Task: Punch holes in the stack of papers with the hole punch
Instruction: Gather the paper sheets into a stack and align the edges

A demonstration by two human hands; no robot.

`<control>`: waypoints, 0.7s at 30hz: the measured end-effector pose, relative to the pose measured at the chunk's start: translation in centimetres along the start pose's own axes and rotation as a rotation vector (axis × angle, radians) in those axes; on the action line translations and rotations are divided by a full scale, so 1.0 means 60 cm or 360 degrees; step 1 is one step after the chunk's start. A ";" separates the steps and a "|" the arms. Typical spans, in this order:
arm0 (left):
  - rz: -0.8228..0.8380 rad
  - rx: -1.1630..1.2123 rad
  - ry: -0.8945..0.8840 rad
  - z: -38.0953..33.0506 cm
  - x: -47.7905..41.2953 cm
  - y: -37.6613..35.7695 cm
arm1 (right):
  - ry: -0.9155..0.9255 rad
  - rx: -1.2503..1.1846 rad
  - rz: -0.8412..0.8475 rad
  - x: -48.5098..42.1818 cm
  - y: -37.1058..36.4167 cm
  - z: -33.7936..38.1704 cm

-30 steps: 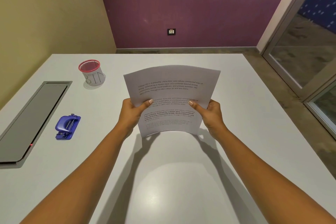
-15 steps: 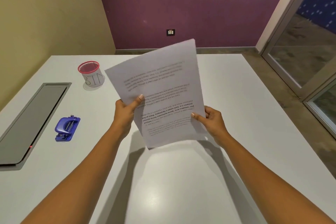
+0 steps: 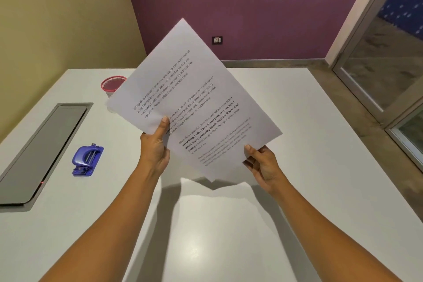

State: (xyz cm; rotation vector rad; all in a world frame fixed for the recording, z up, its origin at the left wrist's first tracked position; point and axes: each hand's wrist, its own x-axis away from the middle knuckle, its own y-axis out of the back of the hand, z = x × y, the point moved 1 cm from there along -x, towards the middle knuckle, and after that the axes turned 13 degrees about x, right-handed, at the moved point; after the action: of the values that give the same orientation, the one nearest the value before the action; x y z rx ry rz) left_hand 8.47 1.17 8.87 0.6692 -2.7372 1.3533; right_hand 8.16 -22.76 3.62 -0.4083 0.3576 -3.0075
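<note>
We hold the stack of papers [image 3: 194, 103] in the air above the table [image 3: 309, 144], rotated so that one corner points up toward the far wall and the opposite corner points down toward us. The printed text runs diagonally across the top sheet. No holes are visible along any edge of the stack that faces the camera, so we judge the punching step as not yet done.

The left hand [image 3: 154, 146] grips the stack along its lower left edge, thumb pressed on the printed face and fingers behind the sheets. The right hand [image 3: 263, 165] pinches the lower right edge in the same way, thumb on top. Both hands are closed on the paper; neither is free.

The hole punch [image 3: 87, 160], blue, lies on the table to our left, well apart from the stack and from both hands. Nothing touches it, and no paper sits in its slot.

Beyond the punch, a grey recessed panel [image 3: 45, 151] runs along the left side of the table. A red-rimmed mesh cup [image 3: 112, 83] stands farther back, partly hidden behind the stack.

Remaining work, as we judge it: square the sheets, bring one edge to the punch, insert it into the slot and press the lever. The task stands at its opening stage.
</note>
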 end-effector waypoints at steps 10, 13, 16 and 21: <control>-0.0105 -0.0084 -0.0130 -0.020 -0.016 0.022 | 0.0175 0.0388 -0.0266 -0.017 0.004 0.021; -0.0179 -0.0310 -0.0133 -0.043 -0.031 0.051 | 0.0231 0.0460 -0.0318 -0.021 0.028 0.043; -0.0093 -0.0731 -0.0031 -0.063 -0.047 0.080 | 0.0274 0.0536 -0.0331 -0.024 0.047 0.061; 0.0176 -0.1285 0.0101 -0.062 -0.056 0.085 | 0.0296 0.0667 -0.0257 -0.027 0.048 0.065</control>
State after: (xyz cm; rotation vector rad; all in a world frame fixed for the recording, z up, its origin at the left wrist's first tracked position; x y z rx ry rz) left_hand 8.93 7.94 6.68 0.3942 -2.9195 0.1791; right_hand 10.96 -26.22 6.15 -0.1260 -0.3091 -3.1646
